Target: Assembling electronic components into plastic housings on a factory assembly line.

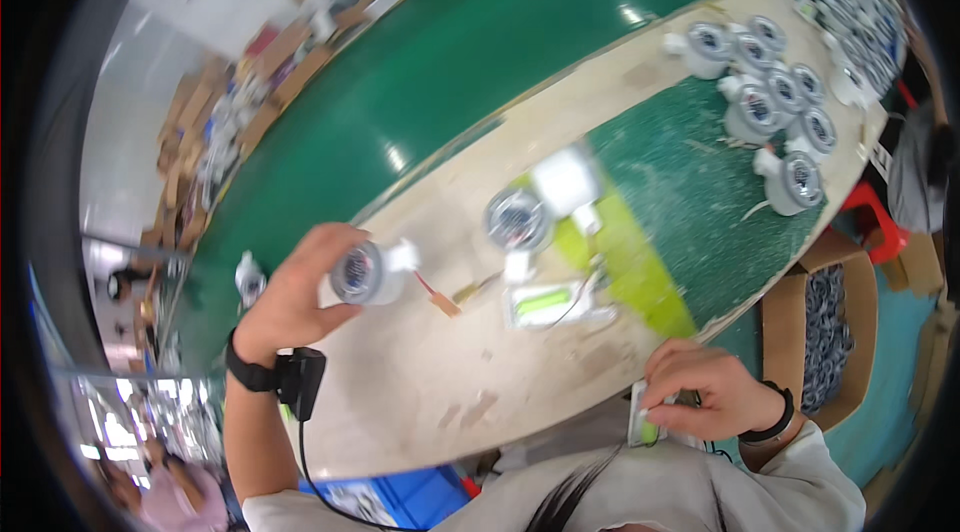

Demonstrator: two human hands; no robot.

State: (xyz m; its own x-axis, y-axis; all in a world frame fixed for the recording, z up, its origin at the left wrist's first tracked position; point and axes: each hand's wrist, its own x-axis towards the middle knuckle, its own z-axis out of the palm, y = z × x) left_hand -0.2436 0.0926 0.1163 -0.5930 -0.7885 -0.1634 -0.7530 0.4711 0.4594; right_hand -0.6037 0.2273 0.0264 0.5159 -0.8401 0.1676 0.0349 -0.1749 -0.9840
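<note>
My left hand is raised over the wooden workbench and grips a small round white lamp unit with a dark glass face. A thin red wire hangs from it toward the bench. My right hand is at the bench's near edge, closed on a small flat white and green device. Another round lamp unit sits on the bench ahead, next to a white block and a white-green holder.
Several finished round lamp units are grouped on the green mat at the far right. A cardboard box full of parts stands on the floor to the right. A green conveyor belt runs behind the bench. Blue bin under the bench edge.
</note>
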